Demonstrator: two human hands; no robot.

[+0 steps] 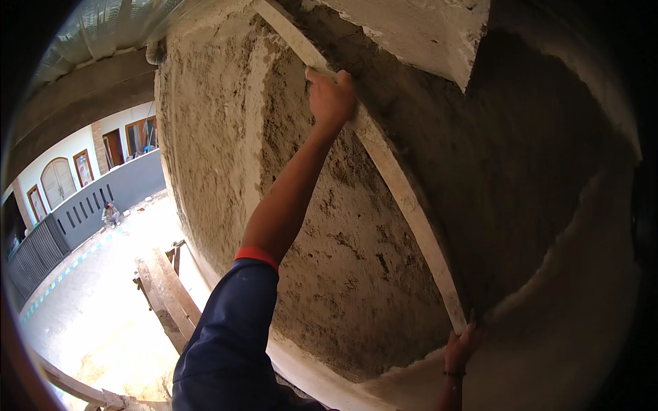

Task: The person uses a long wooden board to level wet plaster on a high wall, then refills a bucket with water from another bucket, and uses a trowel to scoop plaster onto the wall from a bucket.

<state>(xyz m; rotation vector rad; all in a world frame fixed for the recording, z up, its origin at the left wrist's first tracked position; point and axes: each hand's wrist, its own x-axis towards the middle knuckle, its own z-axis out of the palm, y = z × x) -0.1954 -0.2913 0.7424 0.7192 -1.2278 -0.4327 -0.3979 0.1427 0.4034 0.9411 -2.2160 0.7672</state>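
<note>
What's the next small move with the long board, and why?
Probably ease the board slightly left, keeping it flat with both hands. The left hand grips it high and the right hand near its low end, so it looks controllable; the wall surface on its left is pitted, while that on its right looks smoother.

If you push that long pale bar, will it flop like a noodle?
Probably not: the bar looks stiff, its curve likely just the camera's. It may be fairly light, as only the left hand and right hand seem to hold it. It might slide along the wall, with no nails showing.
</note>
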